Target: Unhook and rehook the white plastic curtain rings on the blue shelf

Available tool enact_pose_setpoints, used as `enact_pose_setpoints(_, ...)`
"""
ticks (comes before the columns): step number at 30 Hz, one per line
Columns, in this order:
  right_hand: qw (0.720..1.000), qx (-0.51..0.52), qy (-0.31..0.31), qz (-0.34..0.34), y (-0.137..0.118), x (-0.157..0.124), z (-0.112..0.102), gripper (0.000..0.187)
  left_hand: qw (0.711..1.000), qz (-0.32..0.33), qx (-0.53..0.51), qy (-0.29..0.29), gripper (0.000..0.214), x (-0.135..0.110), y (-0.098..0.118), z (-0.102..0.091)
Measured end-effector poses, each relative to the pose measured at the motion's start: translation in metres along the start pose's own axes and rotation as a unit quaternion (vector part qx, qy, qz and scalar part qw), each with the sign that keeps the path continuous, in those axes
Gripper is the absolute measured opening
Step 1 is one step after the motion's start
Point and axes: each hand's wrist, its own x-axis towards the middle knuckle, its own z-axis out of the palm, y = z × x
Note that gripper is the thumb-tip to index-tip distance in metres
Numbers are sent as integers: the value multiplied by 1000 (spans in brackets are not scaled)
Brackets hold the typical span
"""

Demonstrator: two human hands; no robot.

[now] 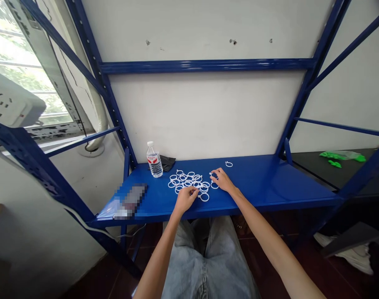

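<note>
Several white rings, each with a small tab like a curtain ring, lie in an overlapping pile (188,183) on the blue shelf top (252,178). At the pile's near edge is my left hand (186,199), its thumb and fingers pinched together; whatever is between them is too small to tell. My right hand (223,180) is at the pile's right side, with thumb and fingertips closed around a white curtain ring (213,175). Just below those fingertips lies another ring (214,185). One ring (228,164) sits apart, farther back. A single ring (204,197) rests right of my left hand.
A water bottle (154,161) stands at the back left, beside a black bag or cloth (167,162). A blurred flat object (131,202) lies at the left front. Blue metal posts and bars frame the shelf. Green items (342,155) lie on a dark surface to the right.
</note>
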Motion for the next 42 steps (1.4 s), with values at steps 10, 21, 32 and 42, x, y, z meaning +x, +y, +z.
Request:
enact_pose_setpoints(10, 999, -51, -9, 0, -18, -4, -11, 29, 1000, 3, 6, -1, 34, 1, -1, 0)
enact_pose_setpoints(21, 987, -142, -3, 73, -24, -3, -13, 36, 1000, -4, 2, -7, 39, 0, -3, 0)
enact_pose_setpoints(32, 980, -139, 59, 132, 0, 7, -15, 57, 1000, -2, 3, -1, 38, -1, 1, 0)
enact_pose_setpoints(42, 961, -170, 0, 218, 33, 19, -16, 42, 1000, -4, 2, -2, 38, -2, 2, -1)
